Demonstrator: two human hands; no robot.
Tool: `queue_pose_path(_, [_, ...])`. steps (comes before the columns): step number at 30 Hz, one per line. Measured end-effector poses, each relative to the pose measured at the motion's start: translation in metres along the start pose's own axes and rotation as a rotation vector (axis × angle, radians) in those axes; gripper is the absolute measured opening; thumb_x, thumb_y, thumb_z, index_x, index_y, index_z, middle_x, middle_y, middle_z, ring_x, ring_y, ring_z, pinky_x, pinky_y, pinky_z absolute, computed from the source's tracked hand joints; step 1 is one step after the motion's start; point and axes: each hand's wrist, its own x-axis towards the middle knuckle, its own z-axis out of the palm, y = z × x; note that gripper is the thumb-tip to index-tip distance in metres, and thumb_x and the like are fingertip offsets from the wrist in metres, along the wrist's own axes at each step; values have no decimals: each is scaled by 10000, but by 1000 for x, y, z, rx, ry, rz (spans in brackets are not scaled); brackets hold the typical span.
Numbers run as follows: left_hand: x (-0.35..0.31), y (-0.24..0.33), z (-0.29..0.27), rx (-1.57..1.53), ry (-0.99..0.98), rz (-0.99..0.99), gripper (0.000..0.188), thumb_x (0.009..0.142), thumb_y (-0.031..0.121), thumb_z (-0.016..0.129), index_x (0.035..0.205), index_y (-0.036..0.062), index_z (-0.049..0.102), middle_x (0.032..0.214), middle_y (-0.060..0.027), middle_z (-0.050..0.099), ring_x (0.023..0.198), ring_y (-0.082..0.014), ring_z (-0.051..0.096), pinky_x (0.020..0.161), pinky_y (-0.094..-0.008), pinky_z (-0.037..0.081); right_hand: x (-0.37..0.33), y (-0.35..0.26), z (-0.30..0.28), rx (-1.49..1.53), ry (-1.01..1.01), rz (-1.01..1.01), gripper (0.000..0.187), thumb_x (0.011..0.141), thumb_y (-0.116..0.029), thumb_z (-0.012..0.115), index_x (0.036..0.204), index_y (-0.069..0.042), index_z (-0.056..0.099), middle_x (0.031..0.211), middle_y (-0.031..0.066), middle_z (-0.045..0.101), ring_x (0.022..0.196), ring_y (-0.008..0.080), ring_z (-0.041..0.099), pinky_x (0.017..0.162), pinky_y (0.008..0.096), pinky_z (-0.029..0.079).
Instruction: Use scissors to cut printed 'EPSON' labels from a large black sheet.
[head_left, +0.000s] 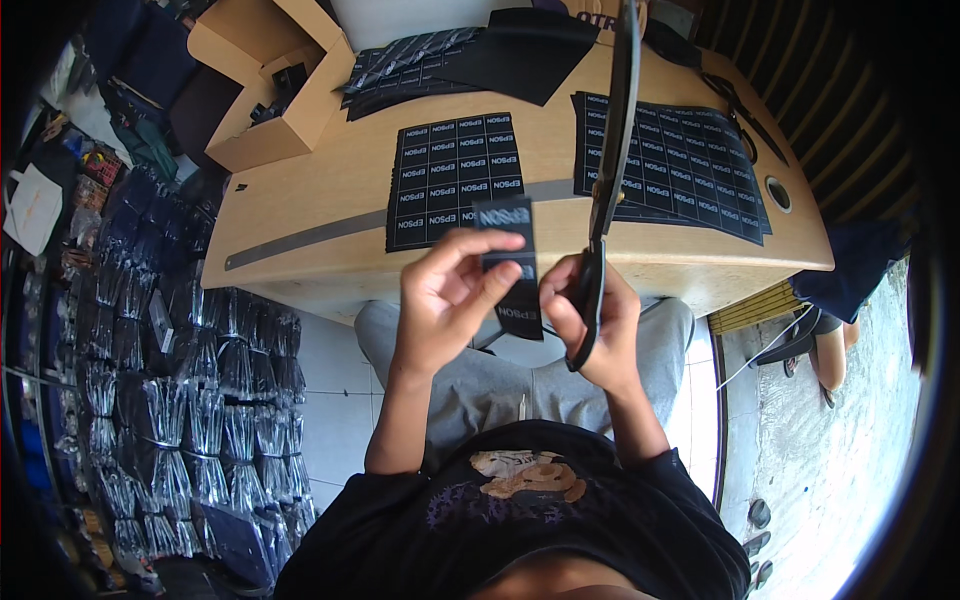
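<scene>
A pale wooden worktop (300,200) spans the upper middle of the frame, with a dark slatted surface (865,110) at upper right. White floor tiles (335,430) show below left of centre; bright light washes the grey ground (830,480) at lower right.

I'd call this a small workshop: sheets of black printed labels (455,165) lie across a long metal ruler (310,237) on the wooden tabletop (350,185), an open cardboard box (262,152) sits behind, someone seated here holds large scissors (603,190), and plastic-wrapped bundles (190,430) crowd the left.
</scene>
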Motion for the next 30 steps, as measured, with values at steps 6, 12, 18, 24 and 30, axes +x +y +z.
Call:
queue_pose_path(6, [5, 2, -20, 4, 70, -48, 344, 748, -83, 680, 1077, -51, 585, 1004, -86, 602, 862, -104, 589, 717, -209, 537, -28, 2, -44, -212, -158, 142, 620, 709, -565, 699, 877, -3, 500, 674, 1, 492, 597, 78, 458, 545, 223, 364])
queue_pose_path(12, [7, 7, -38, 89, -15, 13, 453, 699, -99, 708, 1129, -38, 578, 1017, -87, 583, 837, -97, 598, 692, -203, 547, -53, -9, -82, -413, -325, 339, 833, 675, -773, 531, 940, 15, 475, 693, 42, 472, 613, 124, 457, 570, 271, 374])
queue_pose_path(18, [5, 13, -45, 69, -160, -74, 505, 664, -80, 740, 1140, -18, 583, 985, -73, 573, 777, -95, 607, 648, -187, 555, -46, -29, -109, -369, -693, 465, 839, 694, -771, 510, 920, 36, 539, 631, 57, 502, 547, 170, 524, 522, 299, 412])
queue_pose_path(24, [0, 11, -48, 39, -345, -176, 532, 630, -37, 781, 1129, 4, 600, 961, -59, 574, 774, -98, 609, 617, -190, 562, -36, -32, -113, -282, -931, 413, 817, 717, -724, 544, 871, 75, 607, 634, 92, 544, 516, 204, 564, 498, 309, 442])
queue_pose_path(30, [-2, 12, -46, -2, -455, -285, 586, 558, -115, 783, 1110, -49, 600, 954, -55, 540, 792, -101, 575, 638, -176, 506, -25, -29, -114, -218, -1062, 381, 774, 730, -674, 585, 892, 83, 601, 638, 98, 548, 513, 203, 570, 501, 303, 451])
